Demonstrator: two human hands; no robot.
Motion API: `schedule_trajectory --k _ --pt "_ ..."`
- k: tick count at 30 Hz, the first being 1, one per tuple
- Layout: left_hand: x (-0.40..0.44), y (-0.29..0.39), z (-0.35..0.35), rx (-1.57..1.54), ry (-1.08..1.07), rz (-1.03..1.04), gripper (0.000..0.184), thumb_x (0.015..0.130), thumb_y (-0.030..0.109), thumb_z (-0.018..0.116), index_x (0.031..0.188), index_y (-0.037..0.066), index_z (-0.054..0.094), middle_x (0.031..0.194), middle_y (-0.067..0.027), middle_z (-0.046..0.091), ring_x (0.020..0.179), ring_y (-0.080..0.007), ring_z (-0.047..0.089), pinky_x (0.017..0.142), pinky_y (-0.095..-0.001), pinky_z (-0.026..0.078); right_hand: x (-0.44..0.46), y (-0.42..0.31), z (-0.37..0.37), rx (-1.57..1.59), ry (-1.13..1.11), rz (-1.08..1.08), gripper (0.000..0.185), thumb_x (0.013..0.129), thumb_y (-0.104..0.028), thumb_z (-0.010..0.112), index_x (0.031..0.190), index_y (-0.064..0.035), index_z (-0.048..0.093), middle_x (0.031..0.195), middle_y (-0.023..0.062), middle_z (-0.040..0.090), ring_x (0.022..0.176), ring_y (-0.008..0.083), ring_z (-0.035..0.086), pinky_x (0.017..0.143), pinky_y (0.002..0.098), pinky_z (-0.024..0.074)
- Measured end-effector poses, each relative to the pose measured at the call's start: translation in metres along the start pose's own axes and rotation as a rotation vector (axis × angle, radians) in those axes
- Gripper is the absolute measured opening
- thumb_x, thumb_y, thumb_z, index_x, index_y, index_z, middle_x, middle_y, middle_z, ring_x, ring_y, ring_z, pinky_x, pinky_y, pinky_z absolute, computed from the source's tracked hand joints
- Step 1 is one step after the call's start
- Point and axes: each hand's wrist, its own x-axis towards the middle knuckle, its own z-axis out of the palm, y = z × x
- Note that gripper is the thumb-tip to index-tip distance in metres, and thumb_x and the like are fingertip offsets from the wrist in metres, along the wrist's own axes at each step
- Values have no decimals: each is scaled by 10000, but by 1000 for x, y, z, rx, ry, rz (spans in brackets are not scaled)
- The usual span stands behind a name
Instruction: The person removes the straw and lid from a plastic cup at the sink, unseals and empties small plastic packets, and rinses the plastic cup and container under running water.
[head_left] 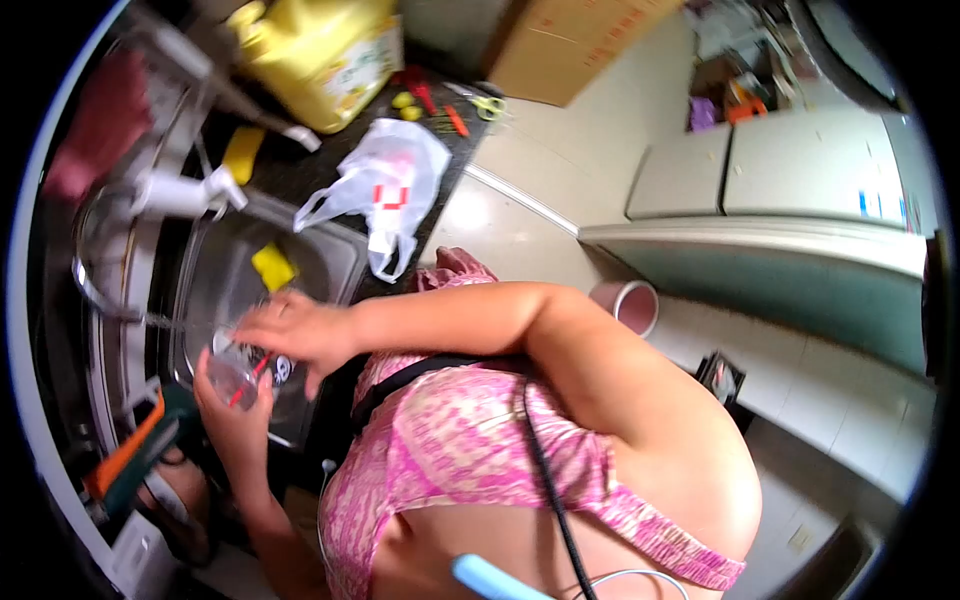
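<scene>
My left hand (240, 405) is wrapped round a clear cup (232, 378) with red marks, tilted over the sink. Just above it is my right hand (295, 332), slightly blurred, its fingers stretched and thumb apart; whether the fingertips touch the cup I cannot tell. Water runs from the curved faucet (84, 265) towards the hands. On the floor of the steel sink (345, 245) lies a yellow sponge (272, 267). Partly hidden beside my right hand is a black-and-white round thing (284, 370).
A white plastic bag (400, 170) lies on the dark counter by the sink. Behind it stand a large yellow jug (320, 60), scissors (488, 105) and small red and orange items. A cardboard box (570, 45) is farther right. Near the sink's lower left is an orange-and-green object (140, 440).
</scene>
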Motion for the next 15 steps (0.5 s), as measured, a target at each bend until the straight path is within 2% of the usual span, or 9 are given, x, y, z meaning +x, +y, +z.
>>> schedule_trajectory --k 2,3,4,6,9,10,11,13,15 --pt "12 -19 -31 79 87 33 727 764 113 737 1390 37 374 1330 -237 459 1204 -361 488 985 -425 420 47 2 42 21 112 7 1129 452 -340 896 1408 -95 350 1327 138 474 1235 377 442 989 496 357" --pt "-17 23 76 -97 69 59 695 793 130 736 1381 23 380 1328 -235 482 1216 -348 495 1004 -394 403 -63 26 -11 -87 15 97 1116 442 -331 898 1396 -94 369 1299 138 486 1208 379 457 972 502 370" --pt "-21 22 70 -14 66 67 690 803 142 727 1382 14 374 1325 -242 486 1216 -359 498 1005 -397 403 -57 18 -7 -78 16 110 1014 473 -306 878 1348 -96 413 1217 129 503 1136 375 484 923 501 400" --pt "-19 3 53 164 111 165 661 829 160 684 1385 -13 372 1324 -256 498 1226 -388 499 1007 -412 406 -34 17 12 -70 96 94 957 491 -296 859 1322 -98 428 1171 126 504 1099 369 493 902 493 409" --pt "-12 -7 58 161 134 317 632 836 163 657 1383 -11 394 1338 -261 492 1228 -410 495 1016 -415 402 -37 16 9 -106 131 124 842 519 -278 812 1261 -100 459 1096 130 502 1031 358 506 852 476 428" --pt "-14 -1 59 110 84 222 663 825 186 665 1388 -33 393 1385 -263 445 1287 -391 446 1053 -417 381 -41 15 8 -110 119 165 839 514 -275 812 1254 -96 460 1095 134 504 1032 360 509 848 479 430" --pt "-10 -3 62 116 74 225 663 825 186 665 1388 -33 393 1385 -263 445 1287 -391 446 1053 -417 381 -43 14 9 -111 104 197 836 509 -272 812 1247 -93 461 1094 137 506 1033 361 512 844 482 432" --pt "-2 -15 64 196 137 513 670 809 141 661 1404 6 386 1401 -239 433 1287 -384 440 1040 -426 395 -45 19 9 -115 152 229 813 503 -270 806 1219 -79 470 1071 150 531 1030 363 529 825 473 446" --pt "-6 -8 64 107 114 431 845 718 74 768 1443 51 333 1453 -185 373 1293 -344 424 999 -451 437 -43 26 6 -10 211 291 793 523 -296 807 1199 -36 483 1077 202 575 1037 376 554 851 467 458"
